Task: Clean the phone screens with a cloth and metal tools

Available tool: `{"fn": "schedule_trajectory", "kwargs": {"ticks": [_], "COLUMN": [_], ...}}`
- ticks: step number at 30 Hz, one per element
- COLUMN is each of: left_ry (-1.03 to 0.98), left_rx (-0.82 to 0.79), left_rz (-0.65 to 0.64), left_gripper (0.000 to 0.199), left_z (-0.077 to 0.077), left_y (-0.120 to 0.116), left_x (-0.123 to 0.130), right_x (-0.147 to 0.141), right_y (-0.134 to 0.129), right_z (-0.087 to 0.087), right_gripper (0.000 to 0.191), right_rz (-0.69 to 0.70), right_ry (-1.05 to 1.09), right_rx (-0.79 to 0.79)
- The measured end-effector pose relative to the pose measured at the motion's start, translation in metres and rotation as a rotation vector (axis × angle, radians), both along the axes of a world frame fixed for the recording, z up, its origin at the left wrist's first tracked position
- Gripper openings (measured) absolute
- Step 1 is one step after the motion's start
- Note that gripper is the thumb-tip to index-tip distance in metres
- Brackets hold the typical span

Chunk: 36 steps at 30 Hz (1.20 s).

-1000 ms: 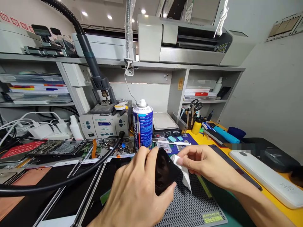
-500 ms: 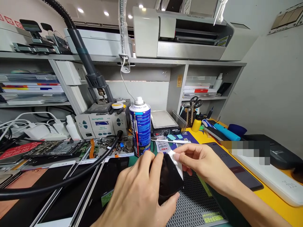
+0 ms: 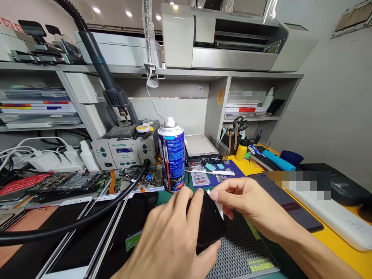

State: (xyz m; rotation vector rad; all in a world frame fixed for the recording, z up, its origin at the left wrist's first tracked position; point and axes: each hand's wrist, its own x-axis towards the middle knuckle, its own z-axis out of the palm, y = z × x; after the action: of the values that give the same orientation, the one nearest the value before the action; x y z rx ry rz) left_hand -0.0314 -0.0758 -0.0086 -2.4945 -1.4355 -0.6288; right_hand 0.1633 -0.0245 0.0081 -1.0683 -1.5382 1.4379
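My left hand (image 3: pixel 177 232) wraps round a black phone (image 3: pixel 209 223), thumb at its lower edge and fingers over its left side. Its dark, glossy face is tilted, and much of it hides behind my fingers. At the phone's upper right edge, my right hand (image 3: pixel 232 195) pinches a small white wipe (image 3: pixel 220 211) between thumb and fingers. Part of the wipe shows behind the phone; the rest is covered. Beneath both hands lies a grey perforated mat (image 3: pixel 232 248).
A blue spray can (image 3: pixel 172 159) stands just beyond my left hand. Several dark phone screens (image 3: pixel 78 236) lie to the left, crossed by a black hose (image 3: pixel 87 223). Another phone (image 3: pixel 290 209) and a white power bank (image 3: pixel 334 221) lie right. A white brush (image 3: pixel 210 171) rests behind the hands.
The white wipe shows less now, drawn in closer to my right fingers and behind the phone's edge. My left hand keeps its hold, and the view has shifted slightly.
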Motion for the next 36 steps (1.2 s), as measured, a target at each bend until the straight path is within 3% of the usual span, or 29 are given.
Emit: {"fn": "schedule_trajectory", "kwargs": {"ticks": [6,10,27,36], "left_ry": [-0.009,-0.026,-0.094,-0.098], "left_rx": [0.063,0.053,0.222,0.182], "left_rz": [-0.022,-0.021,0.127,0.150], "left_gripper": [0.057,0.053,0.058,0.064], "left_z": [-0.002,-0.001,0.005,0.006], "left_y": [0.002,0.002,0.009,0.006], "left_x": [-0.001,-0.003,-0.004,-0.005], "right_x": [0.004,0.007,0.014,0.021], "right_y": [0.000,0.001,0.000,-0.001], "right_z": [-0.002,-0.001,0.001,0.014], "right_gripper": [0.014,0.020,0.011,0.017], "right_rz": [0.015,0.067,0.212,0.165], "right_ry": [-0.031,-0.092,-0.248,-0.200], "right_rx": [-0.057,-0.078,-0.103,-0.080]}}
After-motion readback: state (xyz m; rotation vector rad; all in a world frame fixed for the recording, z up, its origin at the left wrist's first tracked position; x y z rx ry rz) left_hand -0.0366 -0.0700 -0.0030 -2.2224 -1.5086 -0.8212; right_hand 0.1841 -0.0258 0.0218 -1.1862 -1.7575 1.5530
